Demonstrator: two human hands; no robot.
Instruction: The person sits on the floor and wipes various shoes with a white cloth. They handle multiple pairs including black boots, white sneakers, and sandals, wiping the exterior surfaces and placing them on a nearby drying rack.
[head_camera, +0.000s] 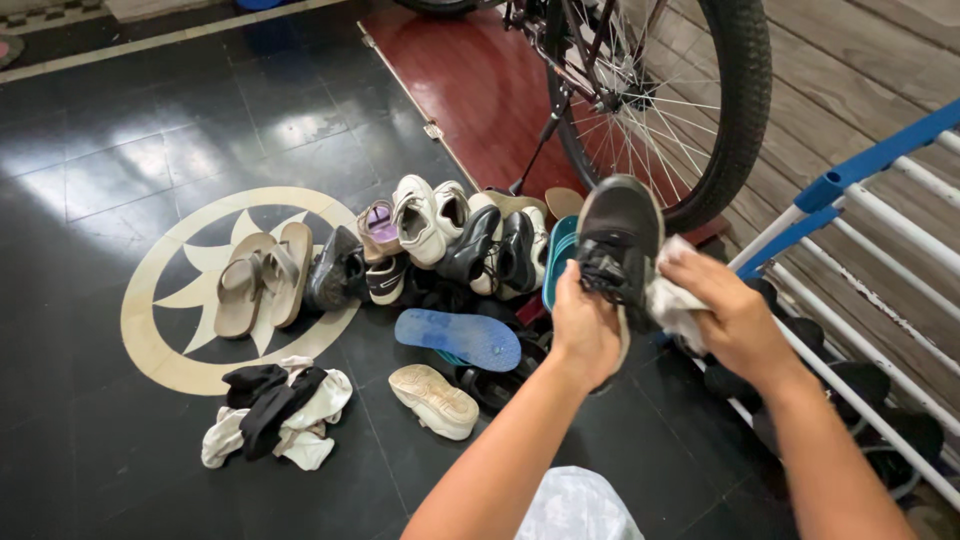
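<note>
My left hand (585, 330) clamps the dark shoe (618, 240), raised just before the bicycle wheel (690, 100) — right hand (735, 315) pinches a white cloth (672, 300) against its side. Best: steady grip, short firm wipes.

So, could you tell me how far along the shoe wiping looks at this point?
Done: nothing shows as clearly finished; whether the dark pairs under the blue-and-white rack were wiped cannot be told. In hand: the left hand holds a black shoe while the right hand presses a white cloth to it. Left: the pile of shoes, tan sandals, a blue flip-flop and a beige shoe lie on the floor.
</note>
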